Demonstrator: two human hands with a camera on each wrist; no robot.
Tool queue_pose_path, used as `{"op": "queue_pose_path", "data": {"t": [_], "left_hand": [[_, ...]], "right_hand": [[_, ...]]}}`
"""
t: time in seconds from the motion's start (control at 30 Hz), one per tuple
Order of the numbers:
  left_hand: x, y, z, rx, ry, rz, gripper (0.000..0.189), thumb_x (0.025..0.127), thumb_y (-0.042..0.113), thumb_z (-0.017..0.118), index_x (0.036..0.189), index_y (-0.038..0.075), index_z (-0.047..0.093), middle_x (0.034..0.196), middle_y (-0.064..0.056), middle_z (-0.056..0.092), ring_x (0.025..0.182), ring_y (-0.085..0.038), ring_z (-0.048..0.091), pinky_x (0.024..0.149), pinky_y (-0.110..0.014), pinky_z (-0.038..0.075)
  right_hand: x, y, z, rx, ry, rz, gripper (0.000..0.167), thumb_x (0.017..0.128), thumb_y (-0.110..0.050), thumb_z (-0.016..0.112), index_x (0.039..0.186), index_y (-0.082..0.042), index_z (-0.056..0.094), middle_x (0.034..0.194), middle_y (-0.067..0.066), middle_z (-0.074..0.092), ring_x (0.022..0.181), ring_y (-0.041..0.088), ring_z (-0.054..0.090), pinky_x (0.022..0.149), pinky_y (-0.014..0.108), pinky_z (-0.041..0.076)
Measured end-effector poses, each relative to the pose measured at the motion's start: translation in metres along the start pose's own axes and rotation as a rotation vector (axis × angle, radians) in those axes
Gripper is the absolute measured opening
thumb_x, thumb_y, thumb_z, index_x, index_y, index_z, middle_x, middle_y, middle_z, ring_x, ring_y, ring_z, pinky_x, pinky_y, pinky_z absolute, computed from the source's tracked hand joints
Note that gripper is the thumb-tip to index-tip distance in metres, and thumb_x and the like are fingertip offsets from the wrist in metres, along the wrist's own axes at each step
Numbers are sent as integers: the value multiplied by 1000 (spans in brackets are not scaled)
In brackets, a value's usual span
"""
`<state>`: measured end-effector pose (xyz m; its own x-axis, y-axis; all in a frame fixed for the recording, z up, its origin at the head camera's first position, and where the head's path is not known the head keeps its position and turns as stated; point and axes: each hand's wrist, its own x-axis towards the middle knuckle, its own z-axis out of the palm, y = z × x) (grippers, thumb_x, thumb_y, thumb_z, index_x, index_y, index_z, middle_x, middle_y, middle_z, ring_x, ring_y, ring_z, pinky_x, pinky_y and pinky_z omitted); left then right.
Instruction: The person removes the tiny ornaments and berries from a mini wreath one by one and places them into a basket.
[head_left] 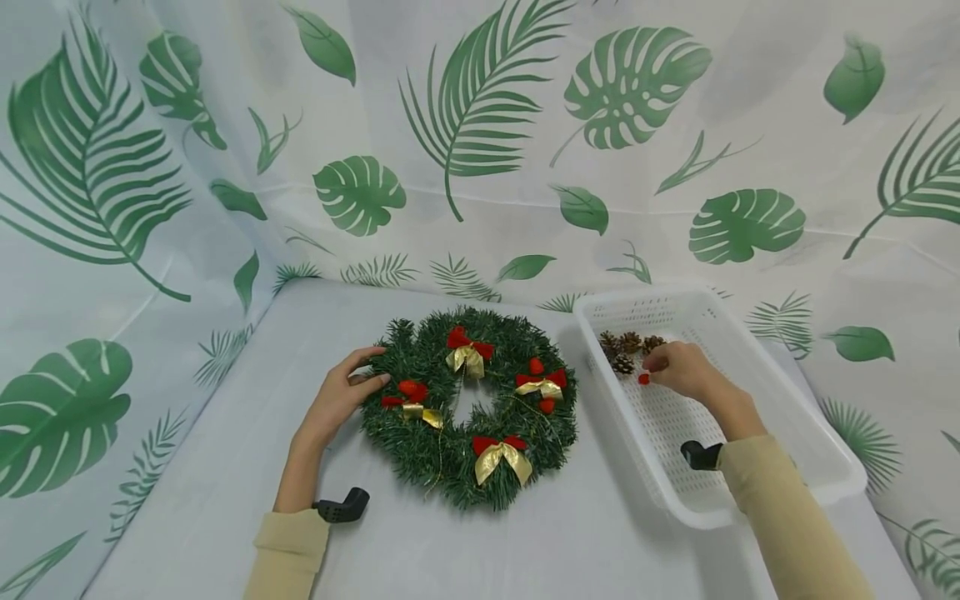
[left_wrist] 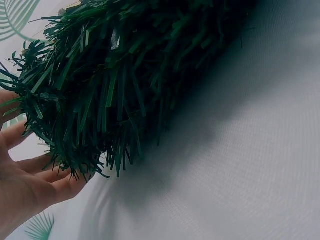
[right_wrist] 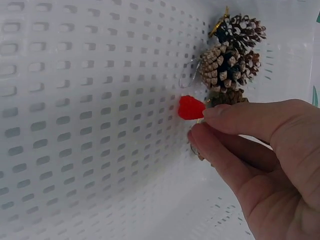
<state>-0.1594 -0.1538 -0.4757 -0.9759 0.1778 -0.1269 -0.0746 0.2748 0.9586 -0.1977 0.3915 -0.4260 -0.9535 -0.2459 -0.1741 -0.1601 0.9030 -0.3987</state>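
backdrop: white leaf-print curtain, green fronds and split leaves, hung along the far left, the back and the right.

table: white cloth, set against the curtain.

left sleeve: one, beige, turned back; a black wrist camera juts from its cuff.

left hand: bare, partly open, thumb and forefinger well spread, the other fingers lightly bent; fingers touch the left edge of the green wreath. how firmly, i cannot tell.

wreath: one, lying on the cloth in the middle of the table, with a round gap at its centre. bows, red with gold, four: left bow, top bow, bottom bow, right bow. small red pieces sit by the left and right ones.

white basket: one, perforated, just beside the wreath; pine cones grouped at its far left end, one with a gold loop.

red ornament: one, small, inside the basket near the cones, pinched between thumb and forefinger of the right hand, whose fingers are drawn close together.

right sleeve: one, beige, reaching over the near rim.
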Motion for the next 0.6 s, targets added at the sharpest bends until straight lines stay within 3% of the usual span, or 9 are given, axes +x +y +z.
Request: {"op": "queue_pose_path", "data": {"t": [0.6], "left_hand": [[0,-2,0,1,-5,5,56,102,31,67,154,23,47,168,-15,27,140,-43,49,112,-63,40]], "right_hand": [[-7,-13,-9,-2,32,-47,21,92,-3,70,110,8,73,100,24,74,93,43,71,76,51,59]]}}
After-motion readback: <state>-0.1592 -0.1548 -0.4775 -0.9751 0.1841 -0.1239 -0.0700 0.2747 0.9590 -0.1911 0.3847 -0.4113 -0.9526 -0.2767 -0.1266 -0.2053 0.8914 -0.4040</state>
